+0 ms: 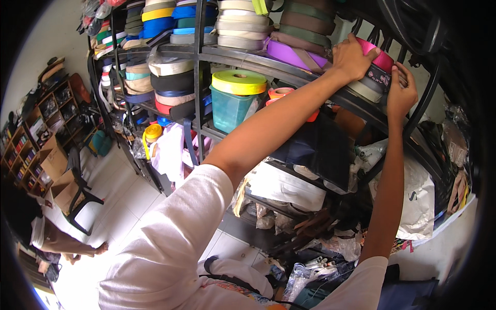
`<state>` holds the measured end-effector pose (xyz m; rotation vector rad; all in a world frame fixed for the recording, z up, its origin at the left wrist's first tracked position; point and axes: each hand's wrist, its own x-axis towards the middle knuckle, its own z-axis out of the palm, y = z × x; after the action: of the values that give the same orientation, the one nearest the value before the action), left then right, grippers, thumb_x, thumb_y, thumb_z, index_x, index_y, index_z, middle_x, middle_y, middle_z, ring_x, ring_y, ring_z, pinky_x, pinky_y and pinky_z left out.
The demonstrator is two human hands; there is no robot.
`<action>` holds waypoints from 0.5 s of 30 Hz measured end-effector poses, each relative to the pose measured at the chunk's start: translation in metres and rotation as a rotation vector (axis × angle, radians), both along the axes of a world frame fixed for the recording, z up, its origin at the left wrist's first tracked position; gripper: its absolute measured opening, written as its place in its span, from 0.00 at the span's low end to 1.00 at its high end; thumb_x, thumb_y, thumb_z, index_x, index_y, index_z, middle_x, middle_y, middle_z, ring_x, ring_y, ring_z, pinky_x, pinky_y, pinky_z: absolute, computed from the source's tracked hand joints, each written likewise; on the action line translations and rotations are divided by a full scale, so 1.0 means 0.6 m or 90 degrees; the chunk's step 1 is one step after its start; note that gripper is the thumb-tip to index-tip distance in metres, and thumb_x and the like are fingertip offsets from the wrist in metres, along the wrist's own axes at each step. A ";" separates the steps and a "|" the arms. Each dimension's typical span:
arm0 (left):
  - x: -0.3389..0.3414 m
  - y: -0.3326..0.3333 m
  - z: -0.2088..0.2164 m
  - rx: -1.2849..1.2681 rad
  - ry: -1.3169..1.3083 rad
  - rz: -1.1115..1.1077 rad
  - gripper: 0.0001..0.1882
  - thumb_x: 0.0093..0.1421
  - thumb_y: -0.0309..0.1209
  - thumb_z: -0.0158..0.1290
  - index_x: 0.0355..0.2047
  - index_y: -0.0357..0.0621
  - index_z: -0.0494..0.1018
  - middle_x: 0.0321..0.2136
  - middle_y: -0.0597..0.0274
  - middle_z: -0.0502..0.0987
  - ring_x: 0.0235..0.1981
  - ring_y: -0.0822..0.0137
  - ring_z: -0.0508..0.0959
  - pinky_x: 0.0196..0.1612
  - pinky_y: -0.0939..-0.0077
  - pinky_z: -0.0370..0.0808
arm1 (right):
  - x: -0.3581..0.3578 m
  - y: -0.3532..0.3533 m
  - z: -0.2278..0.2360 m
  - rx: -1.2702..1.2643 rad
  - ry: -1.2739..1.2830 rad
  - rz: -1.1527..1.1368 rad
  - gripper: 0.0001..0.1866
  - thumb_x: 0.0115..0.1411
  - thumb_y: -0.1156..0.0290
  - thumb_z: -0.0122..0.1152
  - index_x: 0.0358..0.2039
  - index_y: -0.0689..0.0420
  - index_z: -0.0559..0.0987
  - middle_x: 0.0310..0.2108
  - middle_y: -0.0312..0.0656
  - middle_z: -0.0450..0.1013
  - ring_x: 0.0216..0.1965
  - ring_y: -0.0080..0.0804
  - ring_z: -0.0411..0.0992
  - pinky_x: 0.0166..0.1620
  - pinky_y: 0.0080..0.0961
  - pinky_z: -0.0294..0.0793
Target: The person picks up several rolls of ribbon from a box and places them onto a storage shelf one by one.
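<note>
Both my arms reach up to a stack of strap rolls on the upper right shelf. My left hand grips the left side of a bright pink strap roll on top, fingers bent over its edge. My right hand holds the stack's right side, its fingertips at the pink roll's edge. Just under the pink roll sits a black roll with a pink pattern. Grey and whitish rolls lie at the bottom. My fingers partly hide where they touch.
The black metal shelf carries stacked rolls, including a purple roll left of my hand. Lower stands a teal bin topped by a yellow roll. Zippers hang at upper right. Another person is at far left, near a chair.
</note>
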<state>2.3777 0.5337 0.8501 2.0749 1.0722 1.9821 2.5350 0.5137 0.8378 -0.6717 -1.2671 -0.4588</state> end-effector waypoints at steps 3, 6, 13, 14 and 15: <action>0.006 -0.001 0.014 -0.050 -0.001 -0.031 0.51 0.53 0.67 0.44 0.50 0.21 0.61 0.45 0.31 0.73 0.51 0.40 0.72 0.57 0.55 0.64 | 0.021 0.025 0.007 -0.078 0.025 -0.034 0.22 0.61 0.55 0.57 0.45 0.60 0.78 0.38 0.47 0.77 0.42 0.35 0.75 0.46 0.29 0.71; -0.012 -0.005 0.037 -0.178 -0.033 -0.063 0.52 0.55 0.65 0.43 0.57 0.21 0.55 0.52 0.32 0.68 0.56 0.42 0.68 0.63 0.53 0.55 | 0.020 0.057 0.017 -0.236 0.088 0.048 0.29 0.61 0.48 0.51 0.50 0.61 0.75 0.45 0.50 0.75 0.49 0.41 0.72 0.53 0.30 0.65; -0.011 0.024 0.052 -0.196 0.000 -0.058 0.47 0.55 0.65 0.42 0.51 0.26 0.66 0.49 0.36 0.72 0.55 0.44 0.70 0.60 0.54 0.59 | 0.088 0.132 0.032 -0.264 0.057 0.018 0.25 0.59 0.57 0.56 0.52 0.60 0.75 0.36 0.42 0.77 0.34 0.29 0.72 0.41 0.25 0.69; -0.011 0.023 0.050 -0.208 -0.009 -0.074 0.47 0.56 0.64 0.42 0.53 0.25 0.63 0.50 0.35 0.71 0.56 0.44 0.68 0.63 0.52 0.55 | 0.089 0.127 0.032 -0.306 0.075 0.089 0.25 0.58 0.58 0.57 0.52 0.60 0.75 0.35 0.40 0.77 0.32 0.27 0.72 0.38 0.25 0.69; -0.012 0.017 0.049 -0.196 -0.015 -0.072 0.46 0.57 0.63 0.42 0.52 0.24 0.63 0.48 0.35 0.72 0.55 0.43 0.69 0.61 0.54 0.57 | 0.084 0.122 0.029 -0.255 0.042 0.041 0.23 0.58 0.60 0.57 0.51 0.59 0.75 0.36 0.40 0.78 0.31 0.25 0.72 0.34 0.22 0.70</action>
<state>2.3702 0.5437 0.8798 1.9018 1.1447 1.6642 2.5854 0.5868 0.8551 -0.9710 -1.3256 -0.1263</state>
